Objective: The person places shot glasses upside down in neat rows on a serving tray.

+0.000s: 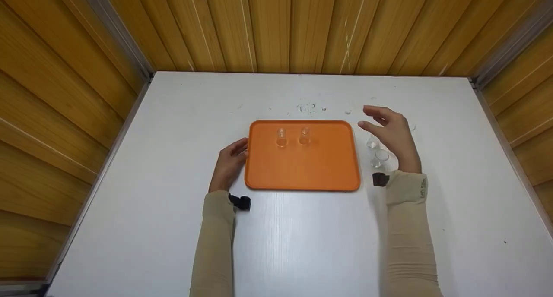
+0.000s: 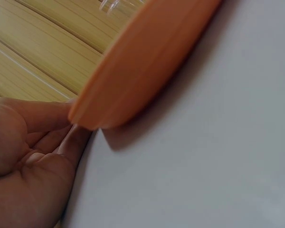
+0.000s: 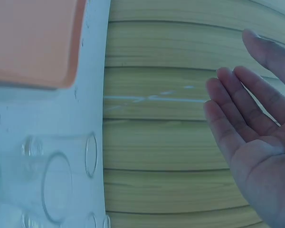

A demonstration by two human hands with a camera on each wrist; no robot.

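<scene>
An orange tray (image 1: 302,167) lies on the white table, with two small clear glasses (image 1: 281,138) (image 1: 304,136) upright near its far edge. My left hand (image 1: 229,165) holds the tray's left rim, thumb and fingers at the edge; the left wrist view has the fingers (image 2: 76,142) low against the tray wall. Off the tray's right side, my right hand (image 1: 391,133) hovers with thumb and fingers spread apart, nothing between them. Below it on the table stand more clear glasses (image 1: 380,158), partly hidden by the hand in the head view.
Wood-patterned panels (image 1: 302,29) enclose the white table (image 1: 302,245) at the back and both sides. Dark scuff marks (image 1: 306,108) show on the surface behind the tray. In the right wrist view, several glass rims (image 3: 57,187) overlap at the lower left.
</scene>
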